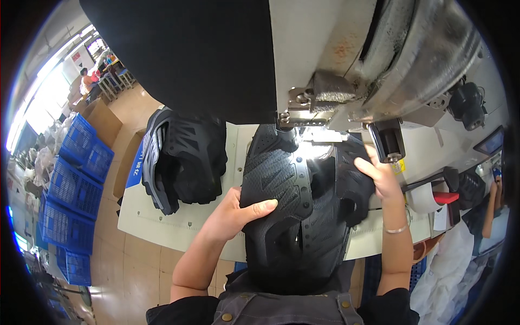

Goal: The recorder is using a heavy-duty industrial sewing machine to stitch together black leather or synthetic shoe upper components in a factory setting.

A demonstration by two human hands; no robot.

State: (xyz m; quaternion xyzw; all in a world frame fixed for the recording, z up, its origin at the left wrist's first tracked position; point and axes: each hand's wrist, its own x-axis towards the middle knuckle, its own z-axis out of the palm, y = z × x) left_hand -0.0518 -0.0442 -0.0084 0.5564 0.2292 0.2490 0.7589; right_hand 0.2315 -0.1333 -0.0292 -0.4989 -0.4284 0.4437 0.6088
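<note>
A black shoe upper (273,187), with perforated panels and a row of eyelets, lies spread under the head of a sewing machine (325,49). Its far end reaches the brightly lit needle area (319,138), while the near end hangs toward my apron. My left hand (230,216) grips the upper's left side, thumb on top and fingers hidden beneath. On the other side, my right hand (382,176) pinches the right flap close to the needle area. A stack of similar black uppers (195,157) with grey edging rests on the table to the left.
The pale machine table (157,219) curves around the work. Blue plastic crates (70,184) and a cardboard box (103,122) stand on the left. White plastic bags (444,271) and a co-worker's arm (490,208) are at right. A black lever (385,142) hangs near my right hand.
</note>
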